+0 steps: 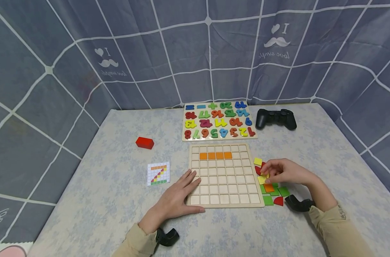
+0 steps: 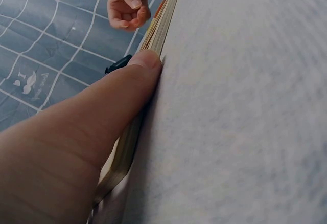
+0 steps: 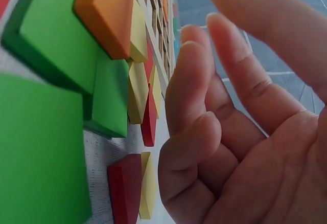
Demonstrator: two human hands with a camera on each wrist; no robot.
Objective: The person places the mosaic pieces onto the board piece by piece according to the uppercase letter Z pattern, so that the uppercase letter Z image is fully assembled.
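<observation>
My left hand (image 1: 182, 194) rests on the left edge of a wooden grid board (image 1: 214, 210), fingers spread. Its thumb (image 2: 120, 93) lies along the board's near edge in the left wrist view. Several orange square tiles (image 1: 219, 155) fill part of the board's second row. At the right, my right hand (image 1: 286, 171) hovers over a pile of tiles, its fingers loosely bent. The right wrist view shows no tile between the fingers (image 3: 191, 88). Beside it lie green tiles (image 3: 56, 35), an orange tile (image 3: 104, 14), yellow tiles (image 3: 137, 91) and red tiles (image 3: 125, 188).
A pattern card (image 1: 158, 174) lies left of the board, with a red block (image 1: 145, 142) behind it. At the back are a number puzzle board (image 1: 219, 121) and a black game controller (image 1: 276, 119). Grey-blue checked cloth (image 1: 182, 53) surrounds the table.
</observation>
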